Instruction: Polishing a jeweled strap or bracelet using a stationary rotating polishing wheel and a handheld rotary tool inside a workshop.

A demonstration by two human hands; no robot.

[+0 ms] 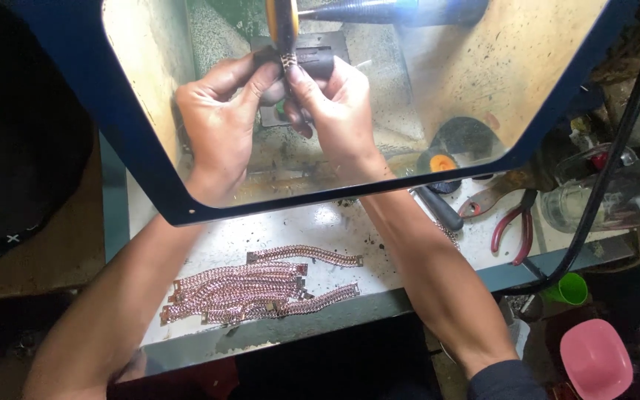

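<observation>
chain pile [261, 292]: rose-coloured chains heaped at the near edge of the worktop [379, 230]. One end hangs close to the lip; a forearm brushing past could drag some off.
loose chain [305, 255]: lies apart, just behind the pile, between both forearms. Same snag risk.
pliers [516, 230]: red handles, right of the right forearm, near a dark-handled tool [438, 207]. An elbow swing could knock them toward the glass jars [616, 192].
shield [320, 200]: blue-framed clear panel, hands work behind it. Smeared and glary, so the view of the contact point is poor; a misjudged angle is likely.
left hand [220, 122]: grip clenched on one end of a short chain piece [288, 63], thumb and fingers pinched.
right hand [338, 111]: grip clenched on the other end, chain piece pulled taut between both hands.
wheel [283, 22]: orange-edged, directly above, chain piece pressed to its rim. Fingertips sit just beside the contact; if the wheel is turning, it could grab a link, yank the piece out or pull fingers in.
grit: dusty booth floor; slippery pinch probable.
</observation>
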